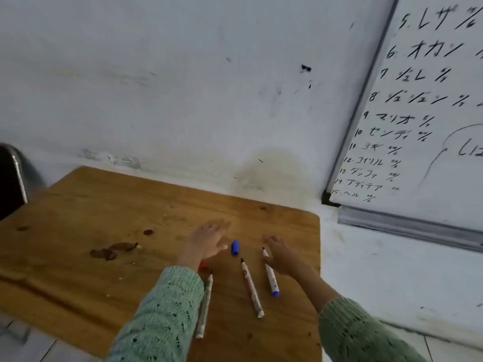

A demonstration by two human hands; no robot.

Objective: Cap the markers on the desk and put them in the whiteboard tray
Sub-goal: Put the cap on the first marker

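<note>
Three uncapped markers (251,287) on worktop (78,257); blue cap (235,247) between hands. Left grip (209,240) flat, empty; right grip (278,253) spread, empty. Step: capping not begun. Next: pick cap, match blue-ended marker (270,274).

Stained wooden desk (78,218) (matt); knitted sleeve (162,309).

Desk (78,257): wooden, stained
On it: three uncapped markers (252,288), blue cap (235,247), red cap (203,265) partly hidden
</note>
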